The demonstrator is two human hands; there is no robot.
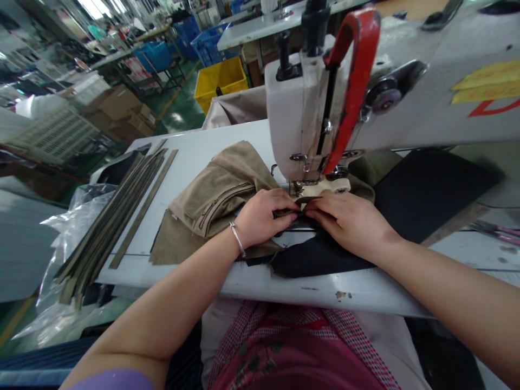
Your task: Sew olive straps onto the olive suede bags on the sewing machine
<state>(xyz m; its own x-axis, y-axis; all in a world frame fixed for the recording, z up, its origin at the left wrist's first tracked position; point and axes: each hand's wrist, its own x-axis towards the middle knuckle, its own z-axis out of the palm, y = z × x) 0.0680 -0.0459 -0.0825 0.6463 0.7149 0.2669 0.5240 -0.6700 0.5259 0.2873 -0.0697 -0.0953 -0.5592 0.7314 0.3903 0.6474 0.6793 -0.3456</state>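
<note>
My left hand [264, 215] and my right hand [349, 219] meet in front of the presser foot [320, 187] of a white sewing machine [309, 103]. Both pinch a dark strip [303, 201] lying on dark navy fabric [309, 257]. The left fingers curl over the strip's left end, and a silver bangle [238, 238] sits on that wrist. The right fingers press flat and together on the strip's right part. Khaki fabric with a zipper [221, 203] bunches just left of my left hand.
A stack of long khaki strips [122, 208] lies at the table's left, partly over clear plastic [77, 216]. A black panel [430, 187] lies at right under the machine arm. Yellow [221, 81] and blue bins [156, 54] and cardboard boxes [119, 105] stand behind.
</note>
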